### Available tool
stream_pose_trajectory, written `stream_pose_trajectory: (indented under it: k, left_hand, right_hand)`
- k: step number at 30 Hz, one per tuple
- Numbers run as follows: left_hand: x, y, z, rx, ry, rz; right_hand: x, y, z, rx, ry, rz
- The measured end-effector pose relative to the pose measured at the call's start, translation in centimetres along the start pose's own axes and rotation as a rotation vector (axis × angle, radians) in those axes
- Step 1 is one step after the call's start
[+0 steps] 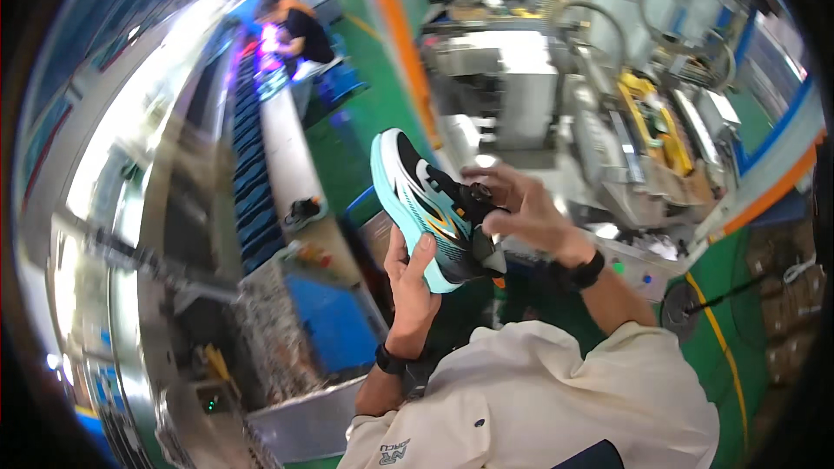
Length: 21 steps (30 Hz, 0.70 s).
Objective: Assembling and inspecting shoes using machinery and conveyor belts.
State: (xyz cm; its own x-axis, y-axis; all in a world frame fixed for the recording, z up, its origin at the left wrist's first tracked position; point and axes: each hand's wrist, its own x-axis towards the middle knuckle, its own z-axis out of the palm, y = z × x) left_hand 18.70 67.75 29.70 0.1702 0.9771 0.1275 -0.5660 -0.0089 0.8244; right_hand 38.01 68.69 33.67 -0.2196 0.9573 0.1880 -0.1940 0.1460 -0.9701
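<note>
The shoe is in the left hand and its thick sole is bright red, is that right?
Not quite: the sole isn't red, it's pale turquoise, as the head view shows. The shoe is indeed in the left hand.

Dark ribbed belt (pixel 249 191) at nine o'clock; seated person (pixel 304 39) at eleven; an orange post (pixel 398 43) at twelve; yellow tray (pixel 632 87) at two; blue panel (pixel 326 321) at seven

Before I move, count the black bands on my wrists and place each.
2. The left band is on the wrist below the left hand, which grips the shoe; the right band is on the wrist behind the right hand. Both wrists show.
</note>
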Motion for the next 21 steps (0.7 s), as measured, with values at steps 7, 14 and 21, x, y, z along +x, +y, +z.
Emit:
stream_pose_trajectory:
  k: [7, 14, 21]
  left_hand:
    - [6.0, -14.5, 12.8, 0.396, -0.392, -0.328]
    - [16.8, -29.3, 22.1, 0.501, -0.483, -0.408]
    - [30.3, -44.7, 27.3, 1.083, -0.33, -0.311]
  right_hand:
    - [-9.3, 6.0, -15.7, 0.0, 0.775, -0.096]
    - [-16.7, 4.6, -28.1, -0.165, 1.163, -0.161]
    - [-20.3, 1.0, -31.0, -0.508, 1.489, -0.035]
